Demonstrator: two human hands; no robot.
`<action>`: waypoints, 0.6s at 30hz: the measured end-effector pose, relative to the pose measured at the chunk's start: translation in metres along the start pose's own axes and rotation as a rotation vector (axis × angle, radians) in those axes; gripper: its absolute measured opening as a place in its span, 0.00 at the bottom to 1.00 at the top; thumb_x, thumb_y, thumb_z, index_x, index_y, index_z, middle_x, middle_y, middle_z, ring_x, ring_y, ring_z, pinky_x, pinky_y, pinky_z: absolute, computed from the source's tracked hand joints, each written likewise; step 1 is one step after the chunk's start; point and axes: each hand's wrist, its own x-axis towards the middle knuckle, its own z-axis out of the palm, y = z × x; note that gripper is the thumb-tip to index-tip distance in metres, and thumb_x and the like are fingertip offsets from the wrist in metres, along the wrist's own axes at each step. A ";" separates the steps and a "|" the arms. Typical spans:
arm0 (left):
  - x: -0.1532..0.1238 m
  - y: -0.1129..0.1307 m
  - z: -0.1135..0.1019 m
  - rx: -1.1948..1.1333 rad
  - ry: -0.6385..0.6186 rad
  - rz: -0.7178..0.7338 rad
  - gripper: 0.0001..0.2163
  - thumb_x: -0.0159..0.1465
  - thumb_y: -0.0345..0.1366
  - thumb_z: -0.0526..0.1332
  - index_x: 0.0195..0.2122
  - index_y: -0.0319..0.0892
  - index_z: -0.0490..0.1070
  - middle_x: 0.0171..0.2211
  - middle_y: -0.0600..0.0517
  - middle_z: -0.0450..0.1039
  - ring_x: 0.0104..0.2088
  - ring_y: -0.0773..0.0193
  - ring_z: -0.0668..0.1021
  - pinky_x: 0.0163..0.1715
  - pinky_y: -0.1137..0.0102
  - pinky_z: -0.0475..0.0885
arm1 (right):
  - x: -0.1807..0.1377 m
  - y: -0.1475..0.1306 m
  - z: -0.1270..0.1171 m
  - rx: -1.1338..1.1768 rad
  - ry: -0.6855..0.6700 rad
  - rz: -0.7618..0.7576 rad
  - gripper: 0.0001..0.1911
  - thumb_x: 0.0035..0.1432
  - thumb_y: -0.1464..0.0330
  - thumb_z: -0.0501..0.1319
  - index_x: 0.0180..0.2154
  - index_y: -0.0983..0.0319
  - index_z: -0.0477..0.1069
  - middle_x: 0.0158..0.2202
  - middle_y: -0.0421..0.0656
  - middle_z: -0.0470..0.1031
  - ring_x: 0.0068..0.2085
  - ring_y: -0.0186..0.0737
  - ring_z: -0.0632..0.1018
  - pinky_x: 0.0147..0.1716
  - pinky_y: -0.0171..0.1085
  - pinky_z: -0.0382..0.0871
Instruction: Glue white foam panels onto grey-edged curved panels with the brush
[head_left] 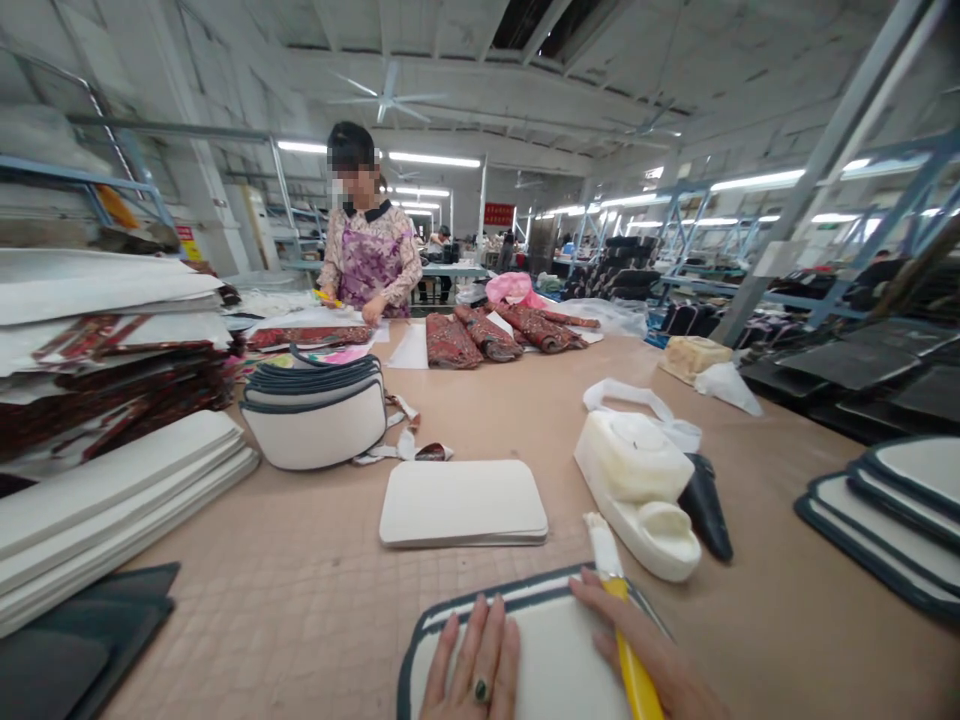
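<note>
At the near side of the brown table [757,640], a white panel [559,645] with dark edging lies beneath the person's two hands. The left hand [476,665] rests on its face, fingers outstretched and only slightly parted, pinching nothing (one wears a ring [481,690]). The right hand [667,655] holds a yellow-handled brush [631,660] across its fingers, while its forefinger reaches the panel's far edge; the exact grip cannot be told. The bristles point past that edge, near a cut-open white container [637,460]. Two dark bands show there, so the step in hand looks like steadying or lining up the edge. The next move probably calls for a firm left hand and bristles clear of the white face.
</note>
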 end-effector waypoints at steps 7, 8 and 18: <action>-0.021 -0.022 -0.039 0.095 -0.159 -0.215 0.36 0.62 0.46 0.51 0.64 0.28 0.40 0.59 0.36 0.57 0.60 0.47 0.56 0.50 0.58 0.61 | -0.008 0.006 0.013 0.114 0.050 0.030 0.19 0.57 0.63 0.52 0.51 0.55 0.69 0.56 0.41 0.66 0.57 0.43 0.65 0.55 0.40 0.58; -0.017 -0.018 -0.044 0.118 -0.135 -0.287 0.36 0.62 0.45 0.52 0.64 0.28 0.38 0.59 0.36 0.56 0.61 0.45 0.55 0.50 0.56 0.60 | -0.008 0.008 0.014 0.122 0.058 0.029 0.19 0.58 0.62 0.52 0.50 0.55 0.69 0.56 0.41 0.66 0.57 0.43 0.65 0.55 0.40 0.58; 0.047 0.050 -0.033 -0.257 -0.304 -0.162 0.30 0.62 0.47 0.51 0.60 0.31 0.54 0.59 0.35 0.56 0.58 0.43 0.60 0.53 0.51 0.61 | -0.003 0.037 0.010 0.027 0.054 -0.159 0.23 0.53 0.64 0.55 0.51 0.62 0.67 0.54 0.46 0.68 0.56 0.46 0.67 0.55 0.42 0.59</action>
